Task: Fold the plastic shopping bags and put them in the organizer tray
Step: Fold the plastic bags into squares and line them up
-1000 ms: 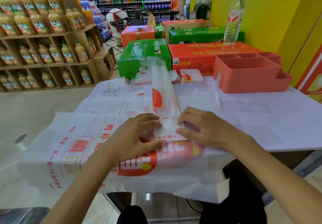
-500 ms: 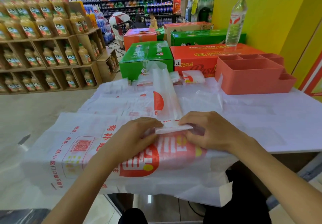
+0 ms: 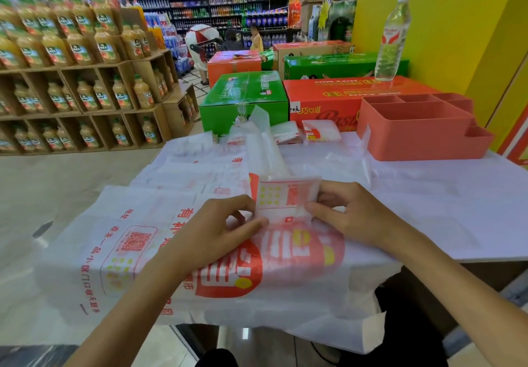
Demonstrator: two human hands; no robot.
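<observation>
A long white plastic bag strip [image 3: 265, 149] with red print runs away from me down the middle of the table. Its near end is a folded square [image 3: 285, 195], lifted and tilted upward. My left hand [image 3: 217, 232] pinches the square's left edge and my right hand [image 3: 351, 215] pinches its right edge. Underneath lies a pile of flat white shopping bags [image 3: 128, 241] with red logos, hanging over the near table edge. The coral organizer tray [image 3: 423, 143], with several compartments, stands at the table's far right. Two folded bag packets [image 3: 321, 132] lie near the far edge.
Green [image 3: 245, 95] and red cartons [image 3: 337, 92] stand behind the table; a water bottle [image 3: 391, 40] stands on the red one. Juice-bottle shelves [image 3: 71, 80] fill the left. A yellow wall [image 3: 457, 23] rises at right. People stand far back in the aisle.
The folded end, pressed flat under both hands a second ago, has been turned up and over away from me; both hands moved slightly forward and now hold it by its edges.
</observation>
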